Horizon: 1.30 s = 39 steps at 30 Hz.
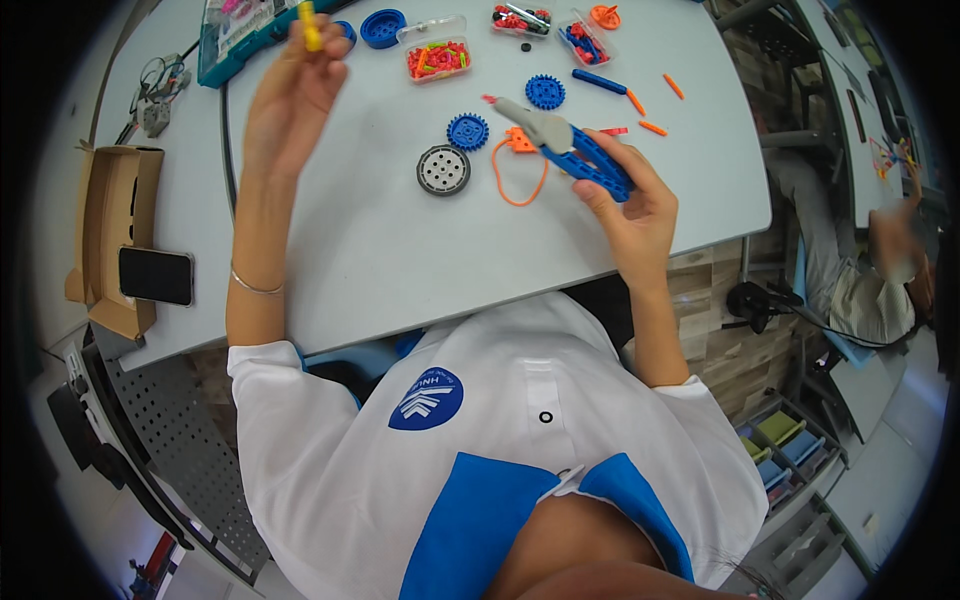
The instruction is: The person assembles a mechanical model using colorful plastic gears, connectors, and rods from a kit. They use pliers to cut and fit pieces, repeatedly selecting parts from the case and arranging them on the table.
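My left hand [298, 100] is raised at the upper left, fingers pinched round a small yellow plastic piece [309, 28]. In my right hand [640, 205] is a plastic pliers-like tool [590, 165] with blue handles and a grey head. A small red piece [488, 99] shows at the tool's tip. Beneath and beside the tool lies an orange block [519, 140] with an orange cord loop [520, 203]. Left of it on the table are a blue gear [467, 131] and a grey-rimmed wheel [443, 170]. Another blue gear [545, 92] lies just beyond the tool.
Clear boxes of small red and yellow pins [438, 60], mixed parts [520, 18] and blue pieces [587, 45] stand at the back. Orange rods [653, 128] lie at right. A cardboard box [118, 220] and phone [156, 276] are at left. Another person [870, 300] sits at right.
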Tool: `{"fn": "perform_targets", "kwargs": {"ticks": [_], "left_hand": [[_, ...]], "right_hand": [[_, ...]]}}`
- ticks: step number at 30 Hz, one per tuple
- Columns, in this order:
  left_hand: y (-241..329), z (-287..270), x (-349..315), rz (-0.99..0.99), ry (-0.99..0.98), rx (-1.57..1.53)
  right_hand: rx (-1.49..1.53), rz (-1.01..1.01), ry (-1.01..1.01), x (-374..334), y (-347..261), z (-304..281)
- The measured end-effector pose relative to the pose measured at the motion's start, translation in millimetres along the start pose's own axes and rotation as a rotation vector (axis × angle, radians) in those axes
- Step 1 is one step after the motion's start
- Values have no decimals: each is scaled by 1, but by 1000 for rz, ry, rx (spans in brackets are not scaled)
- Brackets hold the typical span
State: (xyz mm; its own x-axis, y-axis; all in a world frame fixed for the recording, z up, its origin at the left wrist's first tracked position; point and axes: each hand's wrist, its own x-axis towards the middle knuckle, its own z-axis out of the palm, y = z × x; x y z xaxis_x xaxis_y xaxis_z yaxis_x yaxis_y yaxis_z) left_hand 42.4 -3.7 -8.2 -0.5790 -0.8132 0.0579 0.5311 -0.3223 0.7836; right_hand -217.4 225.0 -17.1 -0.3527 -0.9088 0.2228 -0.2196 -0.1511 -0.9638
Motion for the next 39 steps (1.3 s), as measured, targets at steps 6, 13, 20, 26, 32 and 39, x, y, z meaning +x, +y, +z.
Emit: {"fn": "perform_targets", "kwargs": {"ticks": [6,13,20,26,32,39], "left_hand": [[-9,27,-6,-162,-149,262],[-26,48,-17,-297,-111,584],[-43,55,-15,25,65,835],[-52,30,3,382,120,1305],[-52,31,1,238,108,1153],[-46,44,-5,-1,-26,806]], "right_hand": [[-195,-126,3,10,4,-6],[-330,-177,-32,12,-7,13],[-423,-262,21,9,-2,9],[-613,-274,207,12,2,-31],[-834,-69,574,26,26,-112],[-1059,-33,448,23,54,-135]]}}
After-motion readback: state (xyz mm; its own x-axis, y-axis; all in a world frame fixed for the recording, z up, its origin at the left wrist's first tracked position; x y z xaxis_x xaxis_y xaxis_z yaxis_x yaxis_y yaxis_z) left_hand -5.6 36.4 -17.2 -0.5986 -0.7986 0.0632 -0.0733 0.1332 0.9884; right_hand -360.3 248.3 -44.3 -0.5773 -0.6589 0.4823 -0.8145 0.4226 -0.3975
